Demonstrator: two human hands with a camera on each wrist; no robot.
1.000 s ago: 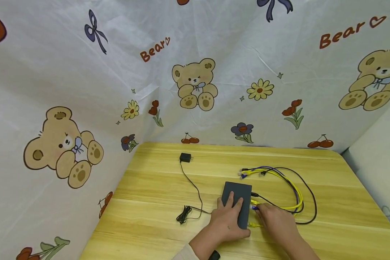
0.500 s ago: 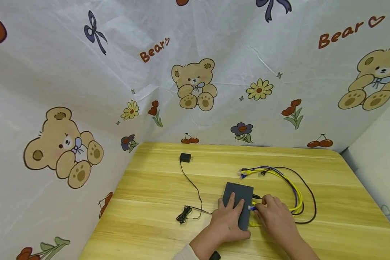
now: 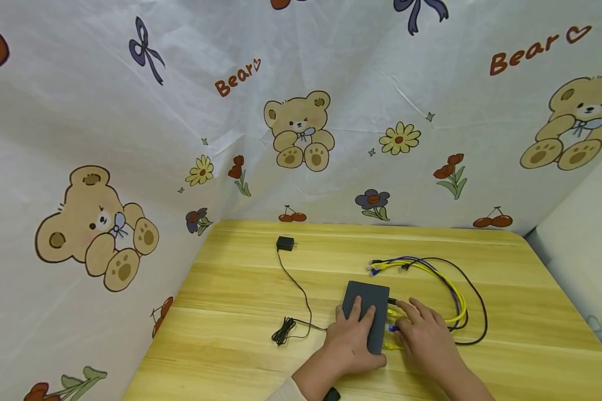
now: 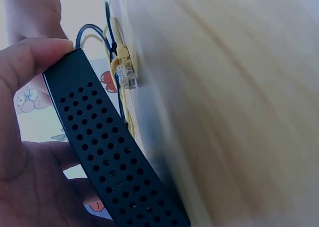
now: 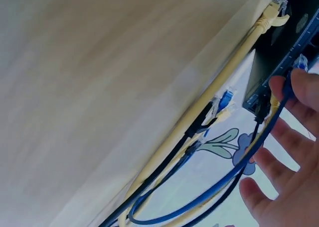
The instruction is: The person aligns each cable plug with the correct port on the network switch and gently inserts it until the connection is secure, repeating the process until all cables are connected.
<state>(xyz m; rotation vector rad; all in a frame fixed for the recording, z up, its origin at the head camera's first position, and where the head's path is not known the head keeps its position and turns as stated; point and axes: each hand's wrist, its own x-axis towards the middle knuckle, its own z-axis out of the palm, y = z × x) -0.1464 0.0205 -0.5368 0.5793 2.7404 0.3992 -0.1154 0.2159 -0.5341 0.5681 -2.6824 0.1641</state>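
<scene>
Black plug (image 3: 392, 301) seems inserted; my left hand (image 3: 350, 341) is pressing the box (image 3: 369, 291), my right hand (image 3: 426, 337) pinching blue plug (image 5: 301, 62) outside it.

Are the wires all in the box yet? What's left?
Not yet. Looks done: the black plug and one yellow plug seem to be in the box. In hand: the right hand pinches the blue plug, its clear tip showing, while the left hand rests on the box. Probably left: another yellow plug, tip outside the box, and the adapter, prongs bare.
</scene>
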